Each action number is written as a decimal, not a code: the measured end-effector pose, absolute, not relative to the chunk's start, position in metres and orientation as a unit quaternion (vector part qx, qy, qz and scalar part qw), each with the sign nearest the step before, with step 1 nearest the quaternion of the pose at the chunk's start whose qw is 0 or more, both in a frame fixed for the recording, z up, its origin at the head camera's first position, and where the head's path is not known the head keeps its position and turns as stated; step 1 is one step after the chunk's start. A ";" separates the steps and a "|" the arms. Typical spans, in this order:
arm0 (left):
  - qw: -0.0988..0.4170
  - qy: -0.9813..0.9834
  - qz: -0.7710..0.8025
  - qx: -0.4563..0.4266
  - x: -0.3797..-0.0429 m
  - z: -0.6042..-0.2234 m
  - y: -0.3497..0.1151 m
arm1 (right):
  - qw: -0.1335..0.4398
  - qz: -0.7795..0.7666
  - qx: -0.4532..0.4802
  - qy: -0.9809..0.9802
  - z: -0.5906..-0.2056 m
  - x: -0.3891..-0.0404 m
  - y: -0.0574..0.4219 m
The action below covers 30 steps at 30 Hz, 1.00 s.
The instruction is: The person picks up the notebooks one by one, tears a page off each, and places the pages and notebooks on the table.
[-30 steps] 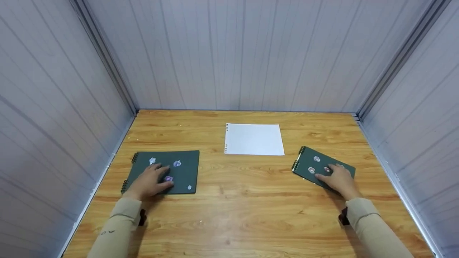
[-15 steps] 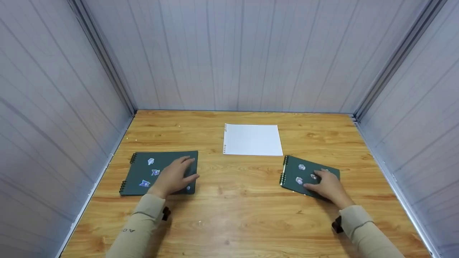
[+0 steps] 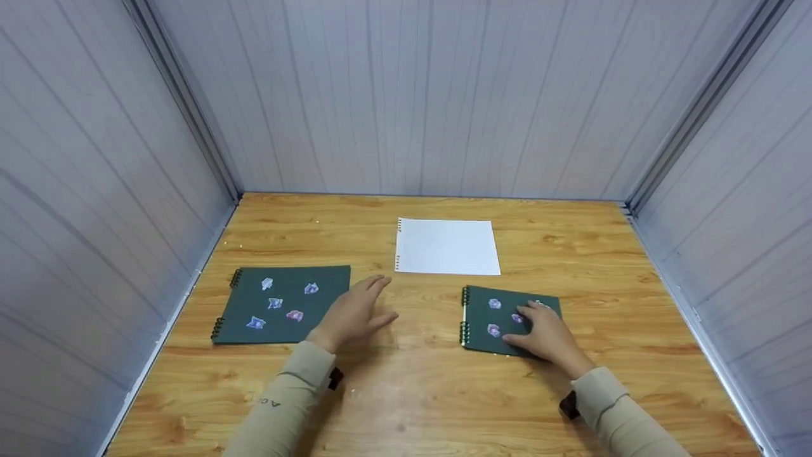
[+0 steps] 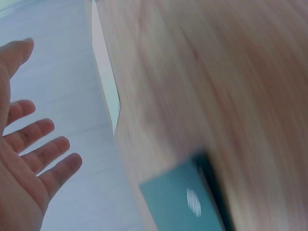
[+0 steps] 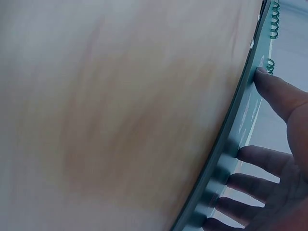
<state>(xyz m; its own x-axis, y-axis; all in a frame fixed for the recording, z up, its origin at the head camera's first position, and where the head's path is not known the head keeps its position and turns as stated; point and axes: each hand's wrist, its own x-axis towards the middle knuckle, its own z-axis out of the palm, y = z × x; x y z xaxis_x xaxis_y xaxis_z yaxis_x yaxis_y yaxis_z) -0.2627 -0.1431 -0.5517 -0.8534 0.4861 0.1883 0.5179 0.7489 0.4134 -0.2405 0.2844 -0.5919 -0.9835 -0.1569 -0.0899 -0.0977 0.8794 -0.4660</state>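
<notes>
My right hand (image 3: 544,333) rests its fingertips on the cover of a smaller dark green spiral notebook (image 3: 477,317) with flower stickers, right of the table's middle. In the right wrist view the thumb and spread fingers (image 5: 257,187) touch the cover of this notebook (image 5: 231,120). My left hand (image 3: 355,311) is over the table just past the right edge of a larger dark green spiral notebook (image 3: 247,298), with its fingers extended and nothing in them. The left wrist view shows that hand (image 4: 24,168) spread in the air, with a corner of the larger notebook (image 4: 178,197) below.
A white sheet of paper (image 3: 448,247) with punched holes along its left edge lies flat at the back middle of the wooden table (image 3: 406,406). Pale panel walls (image 3: 406,95) enclose the table at the back and both sides.
The smaller notebook has slid left under my right hand and turned straighter. My left hand has moved right across the larger notebook and off its edge; that notebook stays in place.
</notes>
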 end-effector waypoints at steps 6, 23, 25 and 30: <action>-0.017 -0.931 -0.229 -0.284 -0.263 -0.558 -0.113 | 0.058 -0.224 -0.082 0.969 -0.594 -0.240 0.261; -0.101 -0.940 -0.131 -0.299 -0.263 -0.571 -0.062 | 0.063 -0.220 -0.109 0.967 -0.594 -0.245 0.201; -0.105 -0.939 -0.124 -0.303 -0.262 -0.572 -0.059 | 0.065 -0.216 -0.112 0.968 -0.594 -0.246 0.196; -0.100 -0.938 -0.113 -0.313 -0.262 -0.575 -0.056 | 0.067 -0.210 -0.116 0.969 -0.593 -0.247 0.188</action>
<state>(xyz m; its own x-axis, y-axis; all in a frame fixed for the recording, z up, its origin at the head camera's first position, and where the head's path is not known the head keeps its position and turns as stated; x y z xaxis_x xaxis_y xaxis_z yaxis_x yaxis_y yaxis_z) -0.2618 -0.0557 -0.5755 -0.7839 0.6096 -0.1173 0.5643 0.7785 0.2748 -0.2473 0.1880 -0.5932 -0.9643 -0.2521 -0.0813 -0.1958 0.8851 -0.4222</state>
